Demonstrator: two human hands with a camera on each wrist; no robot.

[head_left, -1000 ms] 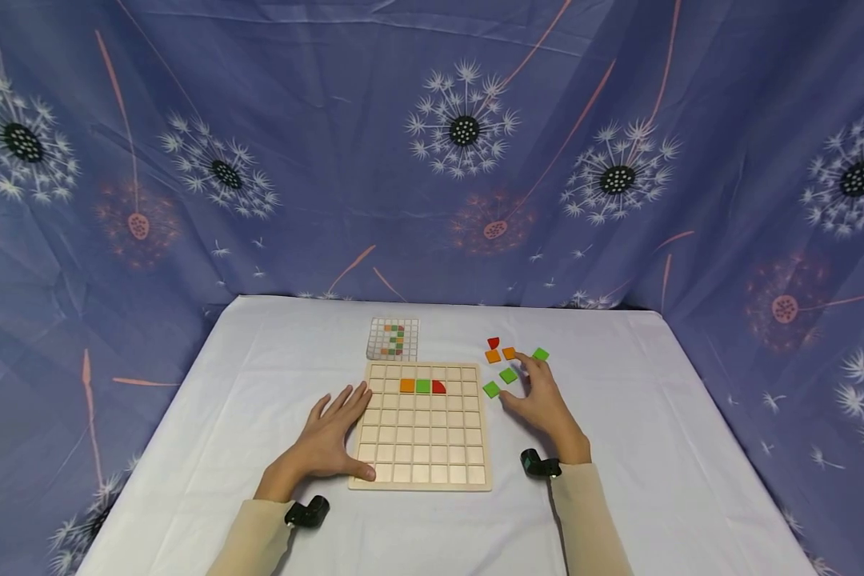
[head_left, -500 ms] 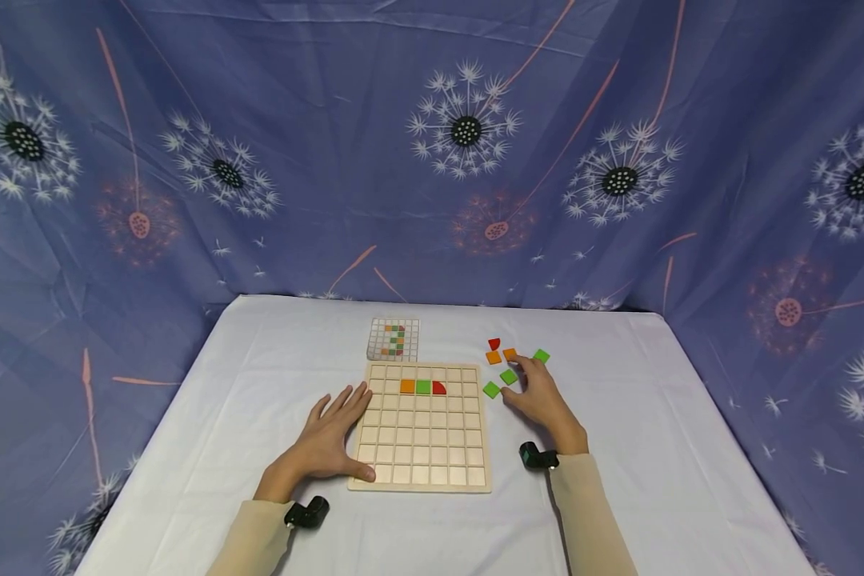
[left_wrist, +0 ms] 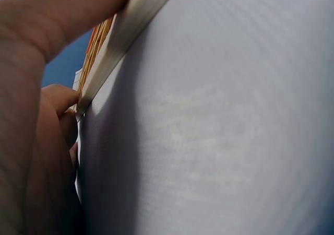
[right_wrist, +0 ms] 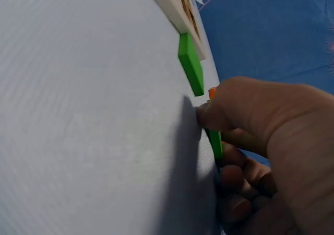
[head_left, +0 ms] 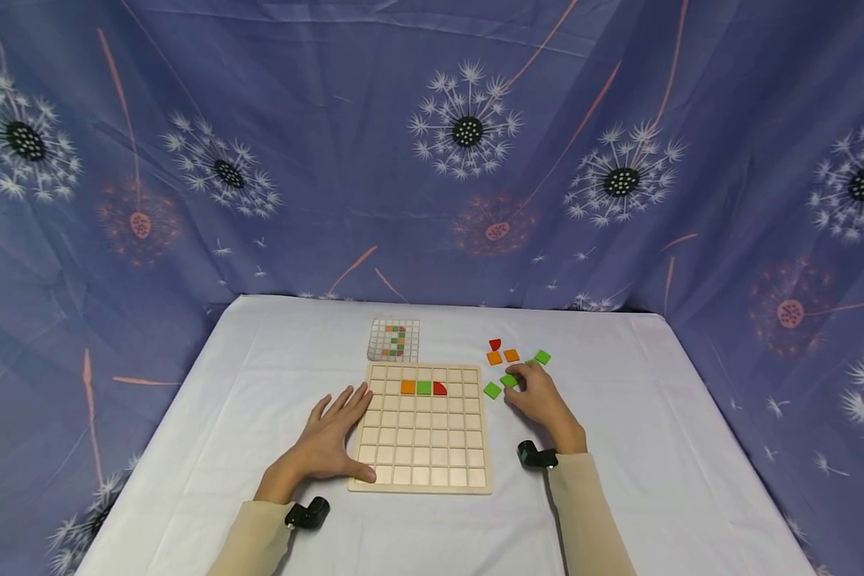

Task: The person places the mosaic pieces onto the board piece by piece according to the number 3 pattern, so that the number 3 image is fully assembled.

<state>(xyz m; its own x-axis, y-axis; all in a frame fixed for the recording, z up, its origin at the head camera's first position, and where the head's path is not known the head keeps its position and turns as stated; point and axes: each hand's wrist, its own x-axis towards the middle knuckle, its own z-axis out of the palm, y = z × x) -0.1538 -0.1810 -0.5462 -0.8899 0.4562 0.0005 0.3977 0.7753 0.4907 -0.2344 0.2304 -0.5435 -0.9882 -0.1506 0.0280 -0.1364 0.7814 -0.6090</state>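
My left hand [head_left: 326, 442] lies with spread fingers along the left side of a wooden grid board [head_left: 430, 440]; its thumb touches the lower left corner. One row of the board bears an orange square tile [head_left: 408, 387], a green square tile [head_left: 424, 388] and a red quarter-round tile [head_left: 440, 389]. Right of the board, my right hand [head_left: 542, 400] pinches a loose green square tile [head_left: 508, 381] between thumb and fingers. That tile [right_wrist: 215, 143] is partly hidden by the thumb in the right wrist view. Another green tile [head_left: 493, 390] lies beside the board's right edge.
Behind the board lies a small pattern card [head_left: 393, 340] showing a coloured grid figure. Past my right hand are a red quarter-round tile [head_left: 495, 344], two orange tiles [head_left: 511, 355] and a green tile [head_left: 542, 357]. A white cloth [head_left: 619, 384] covers the table.
My right fingers have drawn back from near the orange tiles and closed on the middle green tile, which has shifted slightly toward me. My left hand has stayed put.
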